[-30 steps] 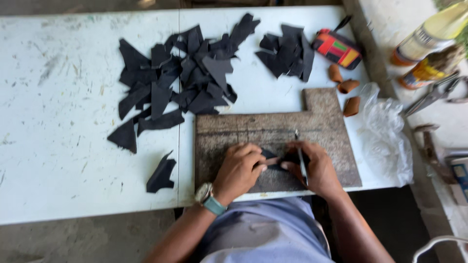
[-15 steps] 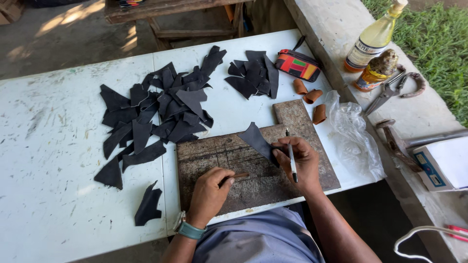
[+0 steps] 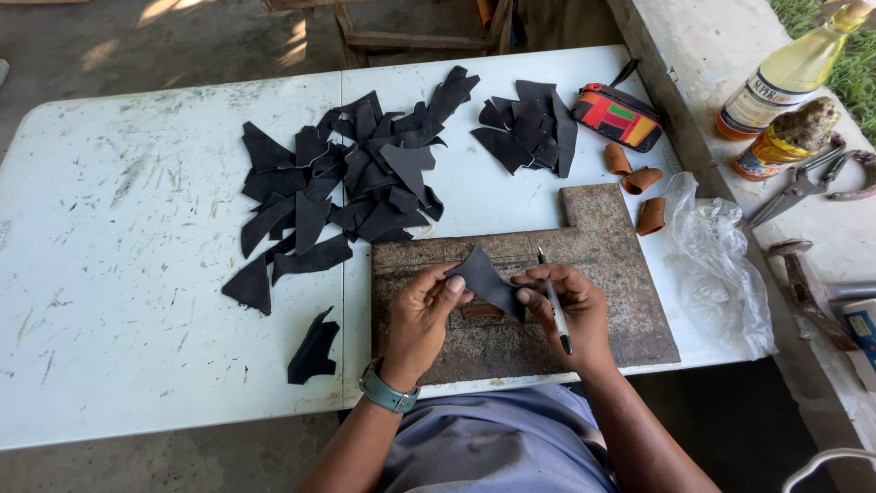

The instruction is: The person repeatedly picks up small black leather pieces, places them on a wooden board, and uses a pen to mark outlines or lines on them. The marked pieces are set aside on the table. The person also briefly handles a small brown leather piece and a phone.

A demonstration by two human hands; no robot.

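Black leather piece (image 3: 486, 280) sits pinched between both hands above the rusty slab (image 3: 610, 239). Left hand (image 3: 422, 315) grips its near edge with thumb and fingers; right hand (image 3: 568, 310) clamps its other end and a pen (image 3: 554, 304).

white table (image 3: 137, 274): black leather scraps (image 3: 347, 183), rusty plate (image 3: 602, 274), pouch (image 3: 617, 117).

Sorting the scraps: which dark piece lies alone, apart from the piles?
The dark piece nearest the table's front edge, left of the rusty plate; it touches no other scrap.
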